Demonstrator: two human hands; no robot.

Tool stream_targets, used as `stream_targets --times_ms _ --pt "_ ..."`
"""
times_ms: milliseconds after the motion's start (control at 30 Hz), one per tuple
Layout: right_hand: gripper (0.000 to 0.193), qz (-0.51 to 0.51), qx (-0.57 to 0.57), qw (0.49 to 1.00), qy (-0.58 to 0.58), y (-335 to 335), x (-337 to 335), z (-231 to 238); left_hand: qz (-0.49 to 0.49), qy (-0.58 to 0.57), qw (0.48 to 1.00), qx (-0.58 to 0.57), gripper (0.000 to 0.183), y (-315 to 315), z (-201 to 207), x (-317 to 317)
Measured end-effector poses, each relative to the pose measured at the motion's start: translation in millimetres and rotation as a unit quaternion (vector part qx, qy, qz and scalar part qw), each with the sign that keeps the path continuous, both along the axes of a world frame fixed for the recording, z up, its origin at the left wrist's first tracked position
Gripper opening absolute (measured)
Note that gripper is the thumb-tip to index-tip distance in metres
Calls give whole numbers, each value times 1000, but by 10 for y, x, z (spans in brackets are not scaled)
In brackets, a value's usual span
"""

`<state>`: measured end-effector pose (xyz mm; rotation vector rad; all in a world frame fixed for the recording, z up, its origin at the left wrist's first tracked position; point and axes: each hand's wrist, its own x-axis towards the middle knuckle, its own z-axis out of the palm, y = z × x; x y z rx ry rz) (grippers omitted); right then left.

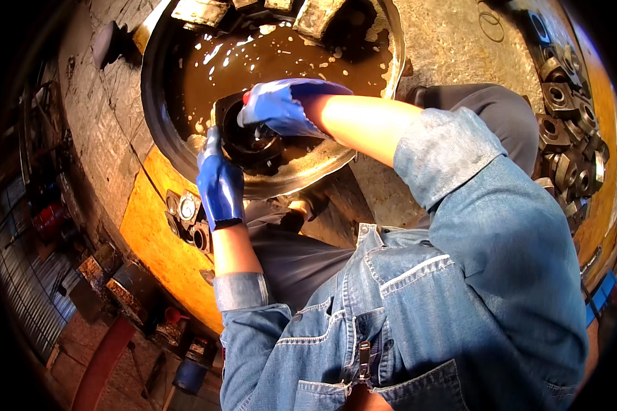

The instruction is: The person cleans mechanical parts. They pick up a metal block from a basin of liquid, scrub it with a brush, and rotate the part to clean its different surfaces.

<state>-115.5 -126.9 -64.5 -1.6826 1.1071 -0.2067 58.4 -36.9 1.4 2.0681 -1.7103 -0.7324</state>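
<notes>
One broad basin (291, 182) of brown liquid, four blocks (320, 19) at its far side, one dark ring-shaped part (247, 148), two blue-gloved hands!
The part is inside the near rim, between both grips: the left grip (221, 183) clasps its left edge; the right grip (281, 108) curls over its upper right, one red piece (246, 98) showing there, whether clasped I can't tell.

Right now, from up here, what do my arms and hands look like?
Your left hand and right hand wear glossy blue gloves. Bare forearms lead to faded blue denim sleeves with paler, turned-back cuffs.
</notes>
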Motion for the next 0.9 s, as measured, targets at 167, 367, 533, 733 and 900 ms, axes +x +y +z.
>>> stream_targets --times_ms 167,367,533,733,900 --pt "45 -198 156 911 -327 378 -28 -412 -86 -191 977 -23 58 31 -200 272" --pt "52 -507 566 394 -517 392 639 -515 -29 -104 994 27 59 25 -251 333" --pt "46 -253 204 767 -554 404 604 -1521 24 4 999 44 57 -14 -176 219" --pt "32 -92 90 903 -410 -52 378 -1207 -59 -178 982 25 73 102 -242 441" --pt "22 132 -85 982 100 -267 131 35 -60 -112 992 -4 65 64 -229 317"
